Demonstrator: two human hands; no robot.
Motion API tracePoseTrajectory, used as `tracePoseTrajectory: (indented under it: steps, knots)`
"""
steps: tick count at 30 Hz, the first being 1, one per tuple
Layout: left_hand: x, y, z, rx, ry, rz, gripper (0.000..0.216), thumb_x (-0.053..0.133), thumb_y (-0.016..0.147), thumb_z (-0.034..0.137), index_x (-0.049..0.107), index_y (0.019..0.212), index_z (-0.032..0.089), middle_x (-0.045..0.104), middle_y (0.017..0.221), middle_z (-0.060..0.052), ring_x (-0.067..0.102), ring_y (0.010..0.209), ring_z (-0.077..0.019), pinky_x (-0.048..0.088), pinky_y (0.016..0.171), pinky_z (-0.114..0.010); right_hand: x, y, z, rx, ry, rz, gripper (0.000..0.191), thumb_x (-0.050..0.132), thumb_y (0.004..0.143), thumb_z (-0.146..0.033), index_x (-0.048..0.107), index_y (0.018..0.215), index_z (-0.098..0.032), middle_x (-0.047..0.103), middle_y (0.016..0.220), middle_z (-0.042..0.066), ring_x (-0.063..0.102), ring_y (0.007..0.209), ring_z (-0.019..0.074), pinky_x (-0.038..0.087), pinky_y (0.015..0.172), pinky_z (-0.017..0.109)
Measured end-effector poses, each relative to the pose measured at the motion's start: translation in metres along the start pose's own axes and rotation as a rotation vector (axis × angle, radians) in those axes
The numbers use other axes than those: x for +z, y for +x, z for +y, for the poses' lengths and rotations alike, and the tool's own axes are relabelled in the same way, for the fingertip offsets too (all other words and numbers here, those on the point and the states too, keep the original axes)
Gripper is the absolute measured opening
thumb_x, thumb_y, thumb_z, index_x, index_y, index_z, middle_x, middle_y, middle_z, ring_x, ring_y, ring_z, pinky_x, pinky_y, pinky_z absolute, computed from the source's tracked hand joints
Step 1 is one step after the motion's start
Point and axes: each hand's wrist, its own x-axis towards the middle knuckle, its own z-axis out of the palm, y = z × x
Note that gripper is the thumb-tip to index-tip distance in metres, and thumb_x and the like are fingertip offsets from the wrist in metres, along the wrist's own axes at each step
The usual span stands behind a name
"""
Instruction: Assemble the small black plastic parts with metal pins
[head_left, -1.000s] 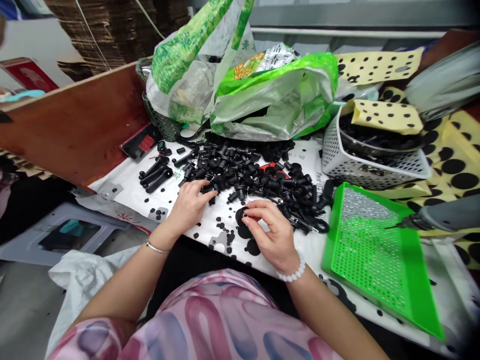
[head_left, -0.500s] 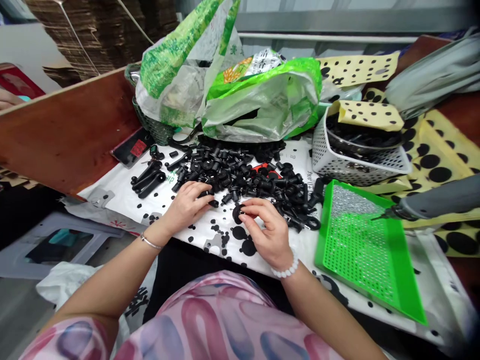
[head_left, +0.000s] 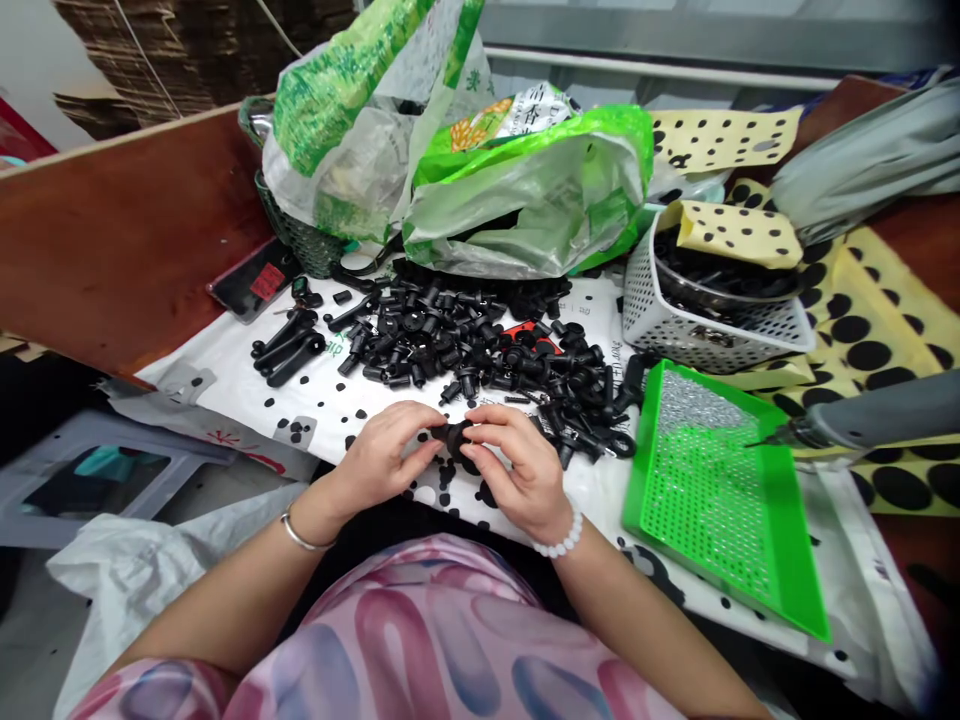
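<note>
My left hand and my right hand meet in front of me over the near edge of the white sheet. Between their fingertips is a small round black plastic part, pinched from both sides. The left fingers close on its left end, perhaps on a second small piece; the fingertips hide the detail. Just beyond the hands spreads a pile of black plastic parts, mostly short cylinders and discs. Black handle-like pieces lie at the pile's left.
A green perforated tray with small silvery pieces lies at right, a grey power screwdriver pointing over it. Behind stand a white basket of black parts and green-and-white plastic bags. A phone lies near the brown board.
My left hand has left the pile's near edge and come right and toward me, meeting my right hand at the round black part. The view has shifted slightly.
</note>
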Motion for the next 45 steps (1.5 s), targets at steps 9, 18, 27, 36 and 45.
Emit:
tracePoseTrajectory:
  steps: [9,18,27,36,45]
  knots:
    - [0.008,-0.008,0.012,-0.483,-0.721,0.033,0.025,0.063,0.077,0.029,0.059,0.097,0.014,0.064,0.083,-0.003,0.061,0.07,-0.0119,0.05,0.069,-0.025,0.0,0.0,0.003,0.077,0.059,-0.045,0.009,0.056,0.083,-0.015,0.061,0.089,-0.019,0.063,0.096,0.008,0.061,0.09,0.0182,0.051,0.08,0.035]
    - [-0.006,-0.022,0.01,-0.675,-1.007,-0.248,0.028,0.06,0.079,0.039,0.055,0.086,0.012,0.055,0.053,0.004,0.047,0.044,-0.0048,0.044,0.05,-0.02,0.0,-0.003,-0.001,-0.222,0.041,-0.242,0.019,0.054,0.083,-0.009,0.06,0.1,-0.017,0.063,0.101,0.013,0.061,0.093,0.0185,0.054,0.075,0.031]
    - [0.002,-0.031,0.017,-0.682,-0.963,-0.06,0.03,0.066,0.075,0.037,0.054,0.088,0.013,0.058,0.057,0.003,0.051,0.05,-0.0057,0.043,0.051,-0.018,0.01,-0.003,0.001,-0.1,0.064,-0.235,0.01,0.053,0.084,-0.012,0.059,0.09,-0.018,0.063,0.095,0.01,0.061,0.089,0.0172,0.053,0.076,0.032]
    - [0.005,-0.036,0.012,-0.641,-0.97,-0.018,0.028,0.063,0.078,0.035,0.054,0.092,0.013,0.061,0.062,0.001,0.055,0.052,-0.0063,0.041,0.051,-0.017,0.008,-0.006,-0.007,-0.096,-0.066,-0.338,0.043,0.055,0.086,-0.024,0.042,0.127,-0.018,0.06,0.1,0.011,0.06,0.08,0.0172,0.053,0.073,0.032]
    - [0.007,-0.042,0.019,-0.572,-0.843,0.003,0.025,0.059,0.079,0.035,0.051,0.09,0.014,0.058,0.068,0.002,0.054,0.056,-0.0068,0.044,0.055,-0.02,0.011,-0.007,-0.01,-0.052,-0.114,-0.378,0.04,0.053,0.088,-0.033,0.051,0.121,-0.012,0.061,0.091,0.012,0.06,0.075,0.0182,0.053,0.067,0.031]
